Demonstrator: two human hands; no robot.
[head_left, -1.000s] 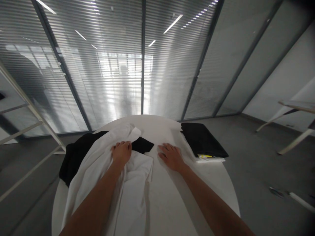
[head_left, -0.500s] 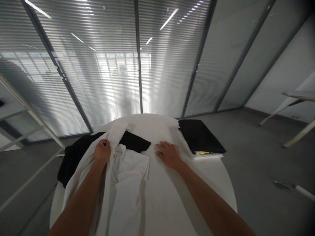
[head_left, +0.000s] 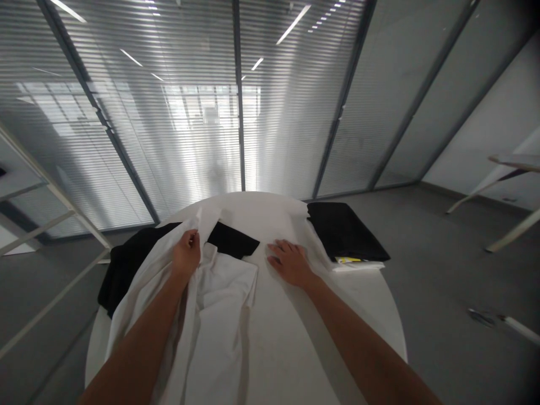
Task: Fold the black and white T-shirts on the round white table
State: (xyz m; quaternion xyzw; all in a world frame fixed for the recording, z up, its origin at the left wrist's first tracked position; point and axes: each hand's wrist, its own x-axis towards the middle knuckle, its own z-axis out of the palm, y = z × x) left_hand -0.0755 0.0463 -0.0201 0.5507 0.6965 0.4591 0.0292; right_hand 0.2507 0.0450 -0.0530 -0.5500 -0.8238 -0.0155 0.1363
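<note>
A white shirt lies spread over a round white table. My left hand is closed on a fold of the shirt near its collar, lifting the cloth a little. My right hand rests flat on the shirt's right side, fingers stretched out. A black garment lies under the shirt, showing between my hands and hanging off the table's left edge.
A folded black cloth sits on white and yellow papers at the table's right. Glass walls with blinds stand behind. A white frame is at the left, another table at the right, grey floor all around.
My left hand left the middle of the shirt, gripped a fold farther left and drew it up and slightly right. My right hand stayed flat in place.
</note>
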